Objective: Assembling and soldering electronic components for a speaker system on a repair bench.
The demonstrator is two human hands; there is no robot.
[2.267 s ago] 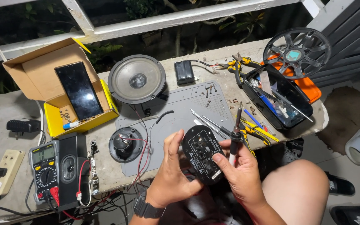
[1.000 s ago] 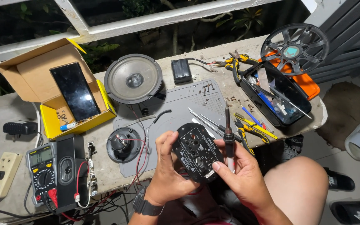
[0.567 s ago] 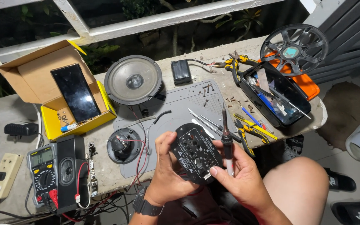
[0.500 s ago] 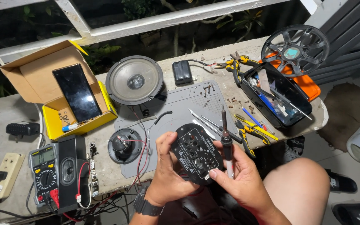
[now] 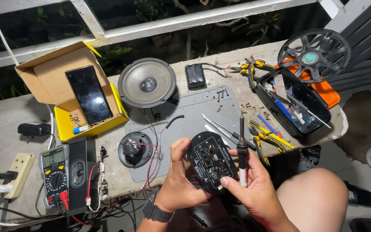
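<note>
Here, the round black circuit module (image 5: 212, 166) sits just in front of the grey work mat (image 5: 194, 124), lifted off it and tilted toward the camera, probably so its face can be read and reached. The left hand (image 5: 177, 182) cups it from the left, thumb up over the rim and fingers curled behind, which steadies it in the air. The right hand (image 5: 254, 189) is closed round the handle of a soldering iron (image 5: 241, 150), fingers wrapped and thumb pressed along it; the iron stands upright beside the module's right edge, tip pointing away from the person, kept clear of the board and skin.

On the mat's right side lie tweezers (image 5: 220, 128) and yellow-handled cutters (image 5: 266, 138), near the working hand. Touching the mat's left edge is a small black speaker driver (image 5: 135, 149) with red wire; at its far-left corner rests a larger grey speaker (image 5: 147, 83). Left of the mat stand a multimeter (image 5: 54, 174) and a yellow cardboard box (image 5: 71, 92); right of it, an open black tool case (image 5: 293, 101).
</note>
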